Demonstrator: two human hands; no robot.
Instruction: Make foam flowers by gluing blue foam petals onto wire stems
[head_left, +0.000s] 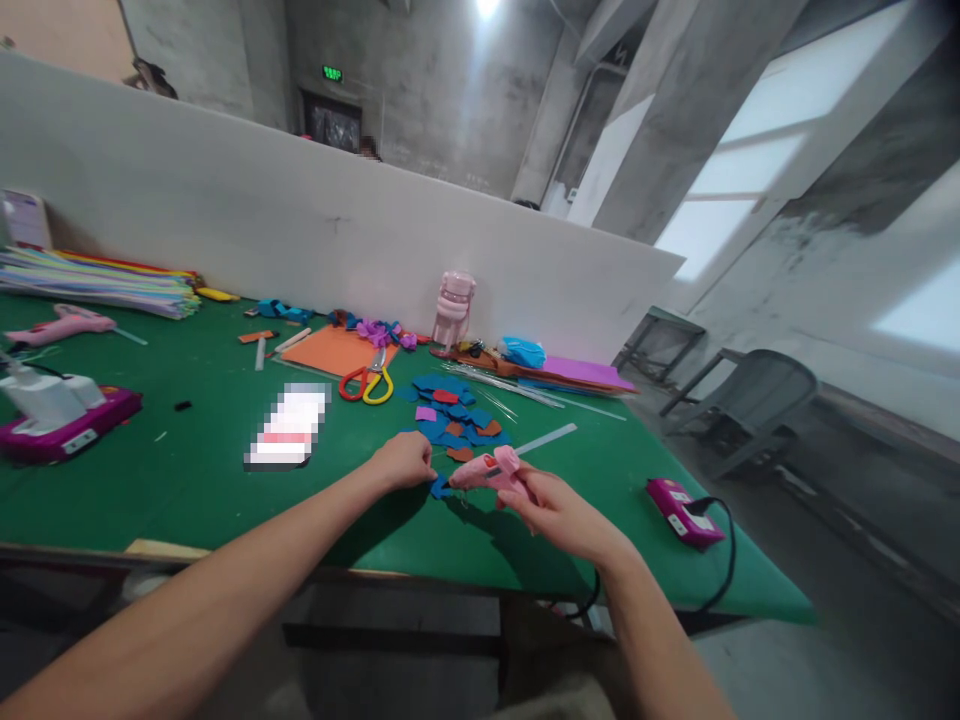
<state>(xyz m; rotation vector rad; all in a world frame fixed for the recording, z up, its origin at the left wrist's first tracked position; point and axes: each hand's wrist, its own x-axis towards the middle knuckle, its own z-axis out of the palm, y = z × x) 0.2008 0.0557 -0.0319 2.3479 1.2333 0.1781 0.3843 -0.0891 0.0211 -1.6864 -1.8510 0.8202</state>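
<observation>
Two hands [403, 462] [553, 505], pink glue gun [475, 470], blue scrap [439, 488]

Single head-worn view, close above the green table [187, 510], forward and down.

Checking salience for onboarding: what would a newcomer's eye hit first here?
Likely the pink glue gun in the right hand, its nozzle close to the small blue piece at the fingertips of the left hand. Next, the red-and-yellow-handled scissors beyond the left hand, blades over the orange sheet.
</observation>
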